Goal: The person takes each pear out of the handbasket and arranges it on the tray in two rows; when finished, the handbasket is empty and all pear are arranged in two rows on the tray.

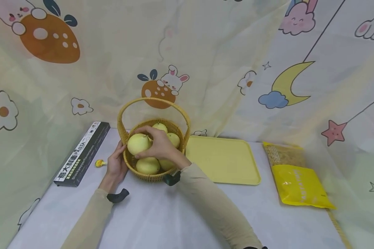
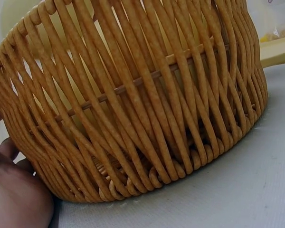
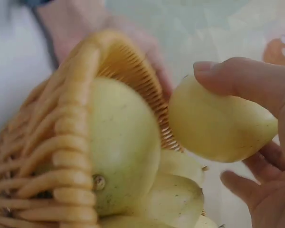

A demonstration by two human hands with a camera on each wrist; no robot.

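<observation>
While the right hand (image 1: 161,143) grips a pear (image 1: 137,144), the uncurled left hand (image 1: 116,165) should brace the wicker basket (image 1: 151,177) at nine o'clock.

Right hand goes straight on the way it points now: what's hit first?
Leading with the pear it holds, the right hand would probably meet the left side of the basket handle first. Depth is unclear in the head view, so it might clear it.
</observation>
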